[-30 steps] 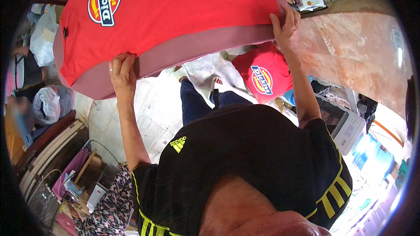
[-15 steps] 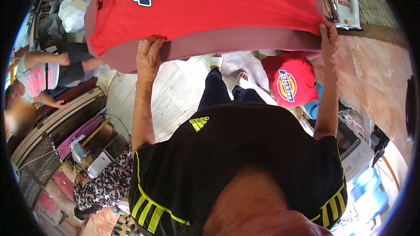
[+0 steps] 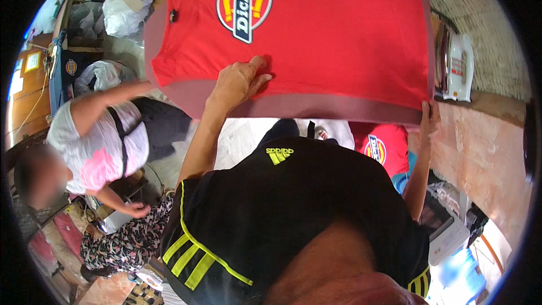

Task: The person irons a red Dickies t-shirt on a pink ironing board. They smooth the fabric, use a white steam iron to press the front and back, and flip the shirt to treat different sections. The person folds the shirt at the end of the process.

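A red T-shirt (image 3: 339, 34) with a round printed emblem lies spread over a maroon padded board (image 3: 271, 106), whose near edge shows below the cloth. My left hand (image 3: 240, 82) rests on the shirt below the emblem, thumb and finger apart and touching the fabric. At the right near corner, my right hand (image 3: 430, 116) pinches the shirt's edge against the board; its fingertips are partly hidden. A white-handled iron (image 3: 458, 68) stands just beyond the board's right end.
Below the board hangs or lies another red shirt (image 3: 389, 147). At left a person in a grey shirt (image 3: 104, 141) reaches an arm toward the board's end. A second person in patterned clothing (image 3: 130, 234) is lower left. White plastic bags (image 3: 127, 3) sit at far left.
My left hand has gone from the board's near edge up onto the shirt. The board and shirt appear lower and further right in view. The person at left has come closer.
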The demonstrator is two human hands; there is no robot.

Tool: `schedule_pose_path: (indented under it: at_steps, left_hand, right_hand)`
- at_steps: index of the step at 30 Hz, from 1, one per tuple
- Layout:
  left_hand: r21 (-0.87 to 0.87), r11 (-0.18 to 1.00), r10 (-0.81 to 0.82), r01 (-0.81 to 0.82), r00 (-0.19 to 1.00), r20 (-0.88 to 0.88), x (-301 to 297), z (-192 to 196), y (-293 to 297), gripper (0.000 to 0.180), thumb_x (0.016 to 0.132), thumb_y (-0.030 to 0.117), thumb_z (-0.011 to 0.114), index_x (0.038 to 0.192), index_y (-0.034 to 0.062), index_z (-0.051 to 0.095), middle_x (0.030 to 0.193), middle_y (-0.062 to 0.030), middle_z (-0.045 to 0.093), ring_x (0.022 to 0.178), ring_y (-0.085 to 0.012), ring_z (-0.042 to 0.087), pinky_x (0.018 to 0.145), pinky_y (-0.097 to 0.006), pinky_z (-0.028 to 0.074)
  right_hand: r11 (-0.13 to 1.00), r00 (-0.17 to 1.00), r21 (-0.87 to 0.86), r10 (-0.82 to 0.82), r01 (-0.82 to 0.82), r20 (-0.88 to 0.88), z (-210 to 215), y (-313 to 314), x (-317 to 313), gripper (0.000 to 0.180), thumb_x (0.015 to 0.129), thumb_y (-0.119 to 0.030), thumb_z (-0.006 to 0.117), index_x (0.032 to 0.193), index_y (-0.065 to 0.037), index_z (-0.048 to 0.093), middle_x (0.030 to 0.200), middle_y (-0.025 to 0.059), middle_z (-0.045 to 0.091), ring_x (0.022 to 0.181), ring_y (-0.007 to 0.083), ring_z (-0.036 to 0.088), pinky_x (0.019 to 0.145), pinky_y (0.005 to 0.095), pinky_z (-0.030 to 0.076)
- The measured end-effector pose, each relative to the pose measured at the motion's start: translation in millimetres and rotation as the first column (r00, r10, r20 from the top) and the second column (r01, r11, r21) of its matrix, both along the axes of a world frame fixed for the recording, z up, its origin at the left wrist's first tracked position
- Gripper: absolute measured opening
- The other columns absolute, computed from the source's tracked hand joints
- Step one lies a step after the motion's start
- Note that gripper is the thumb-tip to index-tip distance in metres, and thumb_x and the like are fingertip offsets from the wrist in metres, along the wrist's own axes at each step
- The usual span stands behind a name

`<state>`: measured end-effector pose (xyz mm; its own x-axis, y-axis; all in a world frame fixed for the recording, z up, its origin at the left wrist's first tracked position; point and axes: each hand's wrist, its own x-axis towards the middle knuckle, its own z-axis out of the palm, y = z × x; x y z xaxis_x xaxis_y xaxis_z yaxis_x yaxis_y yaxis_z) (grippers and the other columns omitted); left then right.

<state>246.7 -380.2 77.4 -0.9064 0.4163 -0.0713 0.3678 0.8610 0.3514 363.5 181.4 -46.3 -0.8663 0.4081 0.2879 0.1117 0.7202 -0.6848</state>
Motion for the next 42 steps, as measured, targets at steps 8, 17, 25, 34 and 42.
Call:
schedule_pose_path:
  at_steps: [8, 17, 25, 34, 42]
  left_hand:
    - [-0.044, 0.998, -0.058, 0.042, 0.883, -0.466, -99, -45, -43, 0.062, 0.084, 0.065, 0.061, 0.133, 0.0266, 0.057, 0.145, -0.0094, 0.044, 0.134, -0.0366, 0.039, 0.108, -0.06, 0.029]
    - [-0.073, 0.937, 0.254, -0.341, 0.811, -0.527, -163, -67, -109, 0.065, 0.093, 0.063, 0.047, 0.146, 0.0247, 0.047, 0.158, -0.0129, 0.032, 0.144, -0.0395, 0.028, 0.112, -0.063, 0.021]
    - [-0.063, 0.978, 0.132, -0.201, 0.818, -0.559, -175, -47, -29, 0.062, 0.096, 0.056, 0.048, 0.146, 0.0191, 0.046, 0.158, -0.0144, 0.031, 0.147, -0.0422, 0.022, 0.111, -0.067, 0.02]
    - [0.15, 0.897, -0.269, 0.415, 0.784, -0.559, -240, -22, 170, 0.038, 0.094, 0.04, 0.061, 0.121, 0.0141, 0.066, 0.137, -0.0075, 0.054, 0.126, -0.0324, 0.051, 0.101, -0.053, 0.04]
    - [0.001, 0.644, -0.66, 0.765, 0.556, -0.505, -334, -42, 382, 0.036, 0.093, 0.022, 0.057, 0.127, 0.0127, 0.06, 0.141, -0.0127, 0.051, 0.124, -0.0364, 0.051, 0.1, -0.05, 0.042]
  right_hand:
    - [0.998, 0.999, -0.059, 0.029, -0.027, 0.02, 6, -2, -3, 0.02, 0.099, -0.017, 0.062, 0.11, 0.0, 0.062, 0.094, 0.0016, 0.06, 0.085, 0.0102, 0.052, 0.078, 0.0251, 0.045]
    - [0.994, 0.994, -0.102, -0.029, 0.04, 0.107, 20, -20, 3, 0.02, 0.1, -0.018, 0.06, 0.11, -0.002, 0.062, 0.091, 0.0008, 0.059, 0.085, 0.0092, 0.051, 0.077, 0.0232, 0.043]
    - [0.97, 0.989, -0.205, -0.111, 0.129, 0.099, 27, -34, -5, 0.022, 0.096, -0.017, 0.064, 0.111, -0.002, 0.064, 0.094, 0.0048, 0.063, 0.09, 0.0131, 0.056, 0.082, 0.0282, 0.046]
    - [0.934, 0.975, -0.281, -0.22, 0.22, 0.029, 30, -54, 3, 0.017, 0.095, -0.014, 0.063, 0.109, -0.003, 0.066, 0.089, 0.0023, 0.064, 0.086, 0.01, 0.057, 0.079, 0.0276, 0.047]
    - [0.977, 0.975, -0.011, -0.212, 0.213, 0.067, 41, -68, -5, 0.017, 0.089, -0.018, 0.065, 0.102, -0.007, 0.067, 0.099, 0.0119, 0.067, 0.095, 0.0293, 0.061, 0.089, 0.0409, 0.042]
